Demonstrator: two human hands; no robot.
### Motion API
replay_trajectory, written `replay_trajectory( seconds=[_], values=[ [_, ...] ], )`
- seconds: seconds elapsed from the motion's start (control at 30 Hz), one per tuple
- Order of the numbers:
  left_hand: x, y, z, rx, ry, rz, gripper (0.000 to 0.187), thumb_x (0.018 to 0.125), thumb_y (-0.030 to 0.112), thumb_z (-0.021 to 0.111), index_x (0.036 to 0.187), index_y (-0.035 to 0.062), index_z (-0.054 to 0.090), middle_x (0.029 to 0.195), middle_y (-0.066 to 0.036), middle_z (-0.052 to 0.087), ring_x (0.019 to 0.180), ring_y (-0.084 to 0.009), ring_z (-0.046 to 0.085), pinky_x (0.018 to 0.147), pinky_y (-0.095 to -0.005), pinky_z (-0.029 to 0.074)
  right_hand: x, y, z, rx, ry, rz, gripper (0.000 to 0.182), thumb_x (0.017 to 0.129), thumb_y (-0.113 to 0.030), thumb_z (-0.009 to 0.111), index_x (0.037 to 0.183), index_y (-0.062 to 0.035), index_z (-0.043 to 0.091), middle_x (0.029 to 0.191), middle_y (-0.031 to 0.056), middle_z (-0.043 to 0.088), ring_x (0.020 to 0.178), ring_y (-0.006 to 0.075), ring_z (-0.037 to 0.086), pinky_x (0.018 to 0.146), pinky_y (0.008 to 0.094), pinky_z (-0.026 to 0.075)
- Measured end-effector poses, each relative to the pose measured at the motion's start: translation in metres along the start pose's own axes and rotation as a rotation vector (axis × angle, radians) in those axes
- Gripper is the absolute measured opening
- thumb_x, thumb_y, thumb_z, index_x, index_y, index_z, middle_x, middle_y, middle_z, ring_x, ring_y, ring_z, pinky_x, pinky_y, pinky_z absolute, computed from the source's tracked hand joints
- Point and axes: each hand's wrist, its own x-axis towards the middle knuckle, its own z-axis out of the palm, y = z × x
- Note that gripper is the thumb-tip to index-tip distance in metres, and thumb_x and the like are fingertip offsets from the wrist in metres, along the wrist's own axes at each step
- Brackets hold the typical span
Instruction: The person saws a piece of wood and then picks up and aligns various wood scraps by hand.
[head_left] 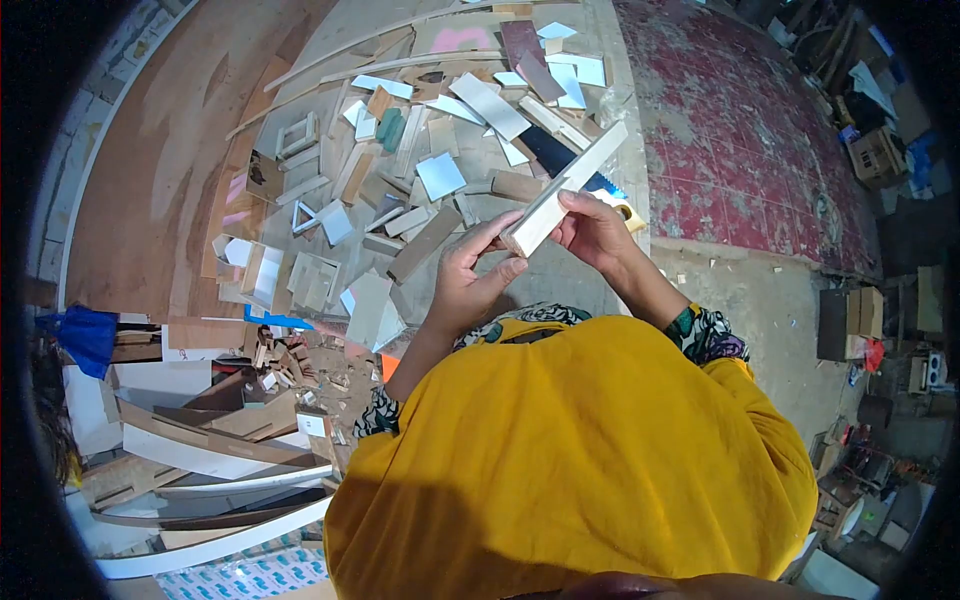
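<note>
A pale wooden strip (572, 193) is held up in front of my chest, slanting from near left to far right. My right hand (600, 238) is closed around its lower middle, thumb on top. At the near end, the thumb and fingers of my left hand (468, 282) pinch the wood from both sides. Beneath the strip lies a handsaw, its dark blade (546, 150) partly covered and its yellow handle (630, 215) showing beside my right wrist. A white-faced board offcut (440, 176) lies beyond my left hand among several wood scraps.
Offcuts and small wooden frames (315, 280) cover the worktable. A large brown board (140, 190) stretches along the left. Long boards (215, 450) are piled at lower left. A worn red floor (740, 150) lies right, with cardboard boxes (865, 312) at its far side.
</note>
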Motion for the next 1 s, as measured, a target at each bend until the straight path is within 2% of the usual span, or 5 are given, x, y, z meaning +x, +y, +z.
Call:
replay_trajectory(
  seconds=[0.23,0.5,0.7,0.77,1.0],
  values=[
    [0.001,0.005,0.002,-0.101,-0.012,-0.041,0.042,0.081,0.015,0.065,0.118,-0.0010,0.054,0.110,-0.012,0.059,0.098,-0.0164,0.057,0.086,-0.0298,0.046,-0.005,-0.009,0.006,0.010,-0.120,0.023,0.028,0.080,-0.017,0.064,0.102,-0.0025,0.054,0.094,0.0068,0.061,0.086,0.0176,0.061,0.079,0.0292,0.050],
    [-0.002,-0.001,-0.007,-0.087,-0.058,-0.127,0.040,0.081,0.007,0.059,0.120,-0.0008,0.053,0.106,-0.010,0.058,0.095,-0.0146,0.055,0.085,-0.0260,0.042,-0.002,-0.009,0.004,-0.010,-0.113,-0.019,0.025,0.079,-0.015,0.066,0.096,0.0008,0.056,0.083,0.0064,0.061,0.071,0.0130,0.059,0.065,0.0215,0.046],
    [0.008,-0.008,-0.020,-0.229,-0.048,-0.225,0.055,0.075,0.011,0.060,0.127,0.0010,0.046,0.106,-0.013,0.058,0.098,-0.0207,0.055,0.090,-0.0310,0.039,-0.001,-0.015,0.019,-0.672,0.013,-0.198,0.022,0.074,-0.013,0.070,0.089,0.0009,0.062,0.081,0.0037,0.063,0.070,0.0073,0.056,0.063,0.0200,0.043],
    [0.016,-0.004,-0.013,0.590,0.080,0.215,0.062,0.070,0.014,0.064,0.128,0.0019,0.045,0.112,-0.019,0.055,0.103,-0.0302,0.053,0.091,-0.0367,0.039,0.002,-0.009,0.018,-0.836,-0.013,-0.244,0.021,0.073,-0.010,0.071,0.089,0.0018,0.063,0.082,0.0033,0.064,0.069,0.0062,0.056,0.059,0.0207,0.043],
    [0.023,-0.015,0.017,0.819,0.083,0.084,0.082,0.067,0.011,0.068,0.136,-0.0009,0.026,0.120,-0.023,0.047,0.111,-0.0387,0.045,0.093,-0.0433,0.037,0.007,0.009,0.033,-1.091,0.088,-0.405,0.023,0.069,-0.010,0.073,0.086,0.0015,0.064,0.071,0.0052,0.063,0.060,0.0079,0.056,0.055,0.0237,0.045]
  ],
)
